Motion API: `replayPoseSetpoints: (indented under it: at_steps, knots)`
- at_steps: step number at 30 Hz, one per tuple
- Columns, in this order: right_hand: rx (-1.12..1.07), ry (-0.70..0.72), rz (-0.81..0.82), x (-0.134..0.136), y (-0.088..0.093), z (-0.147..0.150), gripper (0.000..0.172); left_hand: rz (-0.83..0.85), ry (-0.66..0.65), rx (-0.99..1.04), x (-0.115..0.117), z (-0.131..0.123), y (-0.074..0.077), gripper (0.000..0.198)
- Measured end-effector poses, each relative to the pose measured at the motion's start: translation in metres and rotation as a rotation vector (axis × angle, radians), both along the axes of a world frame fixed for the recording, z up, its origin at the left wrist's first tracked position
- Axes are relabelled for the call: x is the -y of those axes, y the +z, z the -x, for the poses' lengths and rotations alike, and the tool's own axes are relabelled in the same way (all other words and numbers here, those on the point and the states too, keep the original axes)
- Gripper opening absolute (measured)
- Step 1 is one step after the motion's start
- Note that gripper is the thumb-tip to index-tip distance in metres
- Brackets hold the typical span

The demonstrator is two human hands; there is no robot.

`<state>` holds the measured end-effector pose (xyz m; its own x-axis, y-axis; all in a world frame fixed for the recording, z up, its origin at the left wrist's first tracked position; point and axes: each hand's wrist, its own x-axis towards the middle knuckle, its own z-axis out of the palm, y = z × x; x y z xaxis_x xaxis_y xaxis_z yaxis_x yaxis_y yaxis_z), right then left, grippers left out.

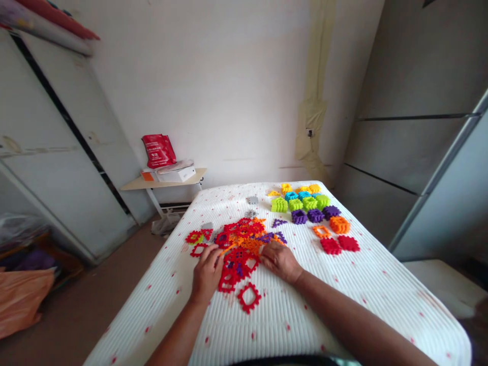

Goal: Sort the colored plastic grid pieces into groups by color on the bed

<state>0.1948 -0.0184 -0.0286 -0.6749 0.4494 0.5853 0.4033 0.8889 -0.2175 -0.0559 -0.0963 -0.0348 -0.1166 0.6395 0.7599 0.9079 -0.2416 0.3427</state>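
A loose pile of flat toothed plastic building pieces (238, 267), mostly red and orange with some purple, lies mid-table. My left hand (206, 274) is at the pile's left side, with its thumb and fingers closed at the end of an orange building piece (231, 247). At the right side of the heap rests my right hand (281, 261), its fingers curled in; what they hold, if anything, is hidden. A red square frame piece (249, 298) lies apart in front of the pile. Another red frame piece (199, 249) is beside my left hand.
Sorted stacks stand at the right: yellow (285, 188), blue (291, 196), green (279, 205), purple (299, 217), orange (339, 224) and red (331, 246). Grey pieces (252, 200) lie behind the pile. A side table (133, 183) with boxes stands beyond the padded white tabletop (274, 325).
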Motion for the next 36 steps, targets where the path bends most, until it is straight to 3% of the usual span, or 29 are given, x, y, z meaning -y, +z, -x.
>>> replayPoseSetpoints:
  at_steps: [3,6,9,13,18,24,28,36]
  knots:
    - [-0.058,-0.021,0.029,-0.001,-0.001,0.0,0.025,0.0,0.008,0.157,0.0,-0.005,0.012,0.017]
    - [-0.163,-0.056,0.076,-0.005,0.0,-0.002,0.02,0.085,-0.03,0.533,-0.007,-0.026,0.024,0.022]
    - [-0.271,-0.101,0.114,-0.007,0.002,-0.006,0.021,0.221,-0.128,0.985,-0.018,-0.06,0.033,0.034]
    - [-0.378,-0.153,0.149,-0.006,0.006,-0.012,0.022,0.219,-0.315,1.28,-0.031,-0.098,0.038,0.038]
    - [-0.387,-0.193,0.156,-0.002,0.009,-0.013,0.032,0.279,-0.374,1.309,-0.035,-0.117,0.036,0.028]
    - [-0.33,-0.217,0.144,0.004,0.01,-0.004,0.044,0.259,-0.315,1.279,-0.033,-0.118,0.03,0.026]
    - [-0.322,-0.224,0.175,0.006,0.011,-0.002,0.051,0.294,-0.358,1.235,-0.034,-0.118,0.027,0.025]
    - [-0.375,-0.215,0.197,0.009,0.015,-0.001,0.046,0.336,-0.408,1.182,-0.032,-0.119,0.022,0.028]
